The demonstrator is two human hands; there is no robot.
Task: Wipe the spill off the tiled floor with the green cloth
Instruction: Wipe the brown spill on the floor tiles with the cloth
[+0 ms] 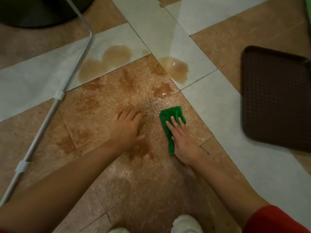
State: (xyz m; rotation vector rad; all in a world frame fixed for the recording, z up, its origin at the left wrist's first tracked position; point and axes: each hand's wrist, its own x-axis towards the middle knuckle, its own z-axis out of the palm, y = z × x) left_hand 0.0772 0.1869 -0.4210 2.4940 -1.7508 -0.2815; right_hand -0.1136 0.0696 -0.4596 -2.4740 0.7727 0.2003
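At your left lies one grey metal tube (48, 113) with two white clips (58, 95). The brown spill (116, 56) pools on two pale tiles and smears over the tiled floor (223, 118). Your left hand (129, 130) rests flat on wet tile, fingers slightly spread. One green cloth (170, 113) lies just beside it — your right hand (184, 142) presses it down, fingers straight and close together. One brown tray (276, 98) sits far right — only its gridded base shows.

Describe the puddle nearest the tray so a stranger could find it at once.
Start at the dark brown tray on the right of the tiled floor. Toward the middle, on a white tile, lies a light brown puddle. Unlike the larger puddle by the metal pole, it shows a bright glint.
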